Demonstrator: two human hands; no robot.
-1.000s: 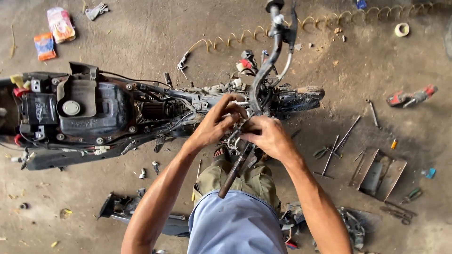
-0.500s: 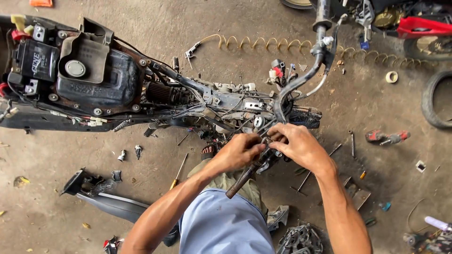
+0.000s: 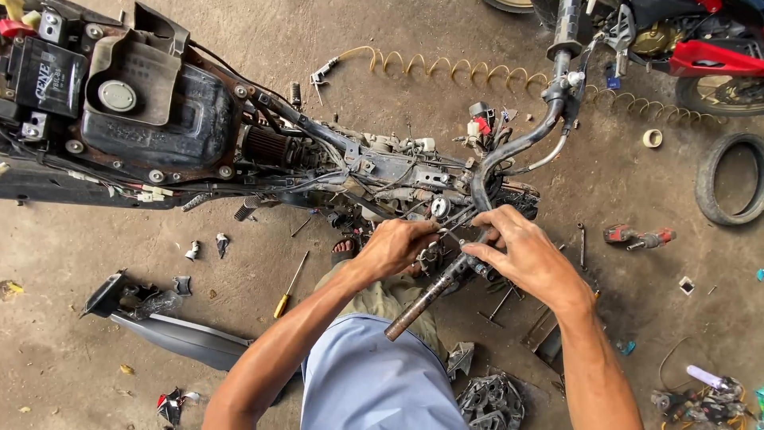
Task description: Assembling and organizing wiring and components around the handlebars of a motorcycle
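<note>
handlebar (image 3: 446,280) under both hands' fingers (image 3: 487,253) (gripped)

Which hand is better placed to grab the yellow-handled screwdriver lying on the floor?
Left. The left hand works on the near handlebar on the side where the yellow-handled screwdriver lies; the right hand would have to cross over.

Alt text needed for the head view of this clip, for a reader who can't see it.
Seen from above, a person's left hand and right hand work at the handlebar of a stripped motorcycle frame lying on a concrete floor. A yellow-handled screwdriver, a grey body panel, a coiled hose and a loose tyre lie around it.
</note>
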